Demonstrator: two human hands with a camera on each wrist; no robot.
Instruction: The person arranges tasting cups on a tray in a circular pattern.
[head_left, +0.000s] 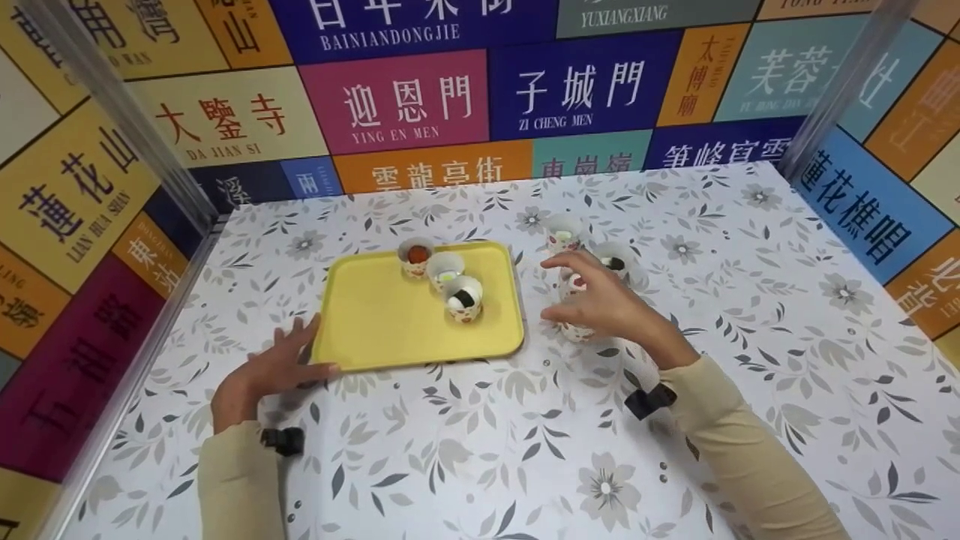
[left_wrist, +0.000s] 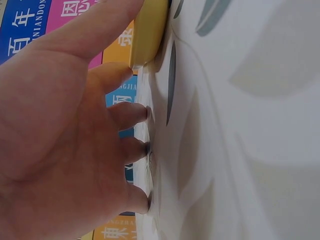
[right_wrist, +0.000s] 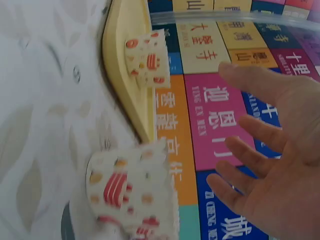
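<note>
Three small patterned paper cups stand together on the right half of a yellow tray [head_left: 375, 315]. The rear cup [head_left: 416, 259] holds something orange-red, the middle cup [head_left: 447, 274] something white and green, and the front cup [head_left: 464, 300] a rice ball with a black strip. At the tray's front left corner, my left hand [head_left: 274, 367] touches the edge with thumb and fingers spread. My right hand [head_left: 600, 300] hovers over several more cups right of the tray, thumb and fingers apart and nothing between them. It partly hides a cup [head_left: 577, 331] and another cup [head_left: 576, 281].
Behind the right hand stand a cup [head_left: 562, 234] with white and green contents and a cup [head_left: 613, 261] with a black-banded piece. A floral tablecloth [head_left: 465, 450] covers the table. Colourful lettered panels [head_left: 405, 101] wall in the back and sides.
</note>
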